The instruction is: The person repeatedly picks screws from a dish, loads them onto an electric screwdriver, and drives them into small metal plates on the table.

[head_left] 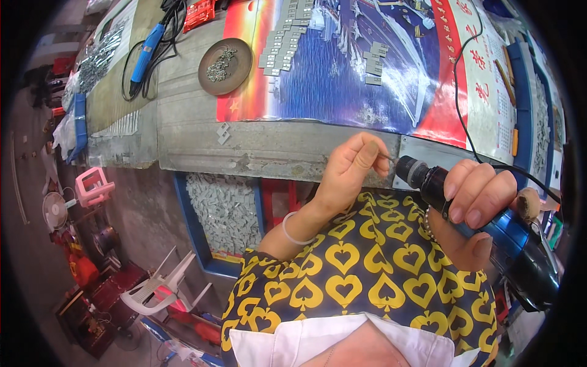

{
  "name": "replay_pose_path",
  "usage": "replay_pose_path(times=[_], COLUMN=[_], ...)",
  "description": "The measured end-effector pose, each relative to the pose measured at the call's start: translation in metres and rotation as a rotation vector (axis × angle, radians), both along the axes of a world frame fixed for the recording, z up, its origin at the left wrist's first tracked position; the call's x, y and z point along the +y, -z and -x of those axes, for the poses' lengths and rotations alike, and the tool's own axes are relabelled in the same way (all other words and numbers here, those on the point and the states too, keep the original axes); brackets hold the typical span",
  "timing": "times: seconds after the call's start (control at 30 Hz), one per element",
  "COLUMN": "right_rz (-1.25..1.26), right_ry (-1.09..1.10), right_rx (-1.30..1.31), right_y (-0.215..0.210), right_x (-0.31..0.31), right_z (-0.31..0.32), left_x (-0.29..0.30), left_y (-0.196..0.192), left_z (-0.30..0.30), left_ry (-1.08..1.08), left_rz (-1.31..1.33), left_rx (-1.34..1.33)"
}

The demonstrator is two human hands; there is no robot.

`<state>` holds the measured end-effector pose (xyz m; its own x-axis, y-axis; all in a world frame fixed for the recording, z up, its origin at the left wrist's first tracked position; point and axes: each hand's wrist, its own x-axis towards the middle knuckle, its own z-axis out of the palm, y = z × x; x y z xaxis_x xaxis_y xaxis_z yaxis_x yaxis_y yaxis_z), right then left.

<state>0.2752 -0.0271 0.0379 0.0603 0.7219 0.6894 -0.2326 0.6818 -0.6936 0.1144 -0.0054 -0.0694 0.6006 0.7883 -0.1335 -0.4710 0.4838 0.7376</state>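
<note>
Out past the left end of the printed poster, lower down on the floor, stand a white fan, a pink frame and a white plastic chair. On the bench left of the poster lies a blue-handled tool (its dark cord looped beside it), with a red packet closer to the poster. A blue-rimmed bin, full of small pale pieces, sits lower than the poster's near edge. A brown dish overlaps the poster's left edge, holding small metal parts; flat grey plates lie on the poster in stepped rows.

Just off the poster's near edge is the left hand, thumb and fingers pinched together at the nose of the power driver (whether around its bit or a tiny part, I cannot tell). The driver slants off the poster's near right portion, gripped around its body by the right hand. A thin black cord crosses the poster's right part; beyond its right edge stands a blue tray of pale pieces.
</note>
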Motion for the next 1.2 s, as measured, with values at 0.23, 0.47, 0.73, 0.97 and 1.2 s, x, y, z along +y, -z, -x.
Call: replay_pose_path(times=[0.23,0.47,0.73,0.97,1.2], right_rz=[0.011,0.001,-0.006,0.018,0.013], right_ry=[0.024,0.033,0.057,0.125,0.133], right_rx=[-0.041,0.004,-0.015,0.049,0.075], right_y=[-0.002,0.003,0.000,0.006,0.018], right_x=[-0.005,-0.004,-0.004,-0.015,-0.019], right_z=[-0.002,-0.002,-0.008,-0.026,-0.034], left_x=[-0.001,0.000,0.008,0.061,0.118], left_y=[0.000,-0.005,-0.009,-0.014,0.015], left_z=[-0.005,-0.004,0.000,0.010,-0.014], left_ry=[-0.015,-0.013,-0.053,-0.036,-0.152], left_rz=[-0.025,0.039,0.077,-0.348,-1.185], left_rx=[0.026,-0.008,0.067,0.559,1.008])
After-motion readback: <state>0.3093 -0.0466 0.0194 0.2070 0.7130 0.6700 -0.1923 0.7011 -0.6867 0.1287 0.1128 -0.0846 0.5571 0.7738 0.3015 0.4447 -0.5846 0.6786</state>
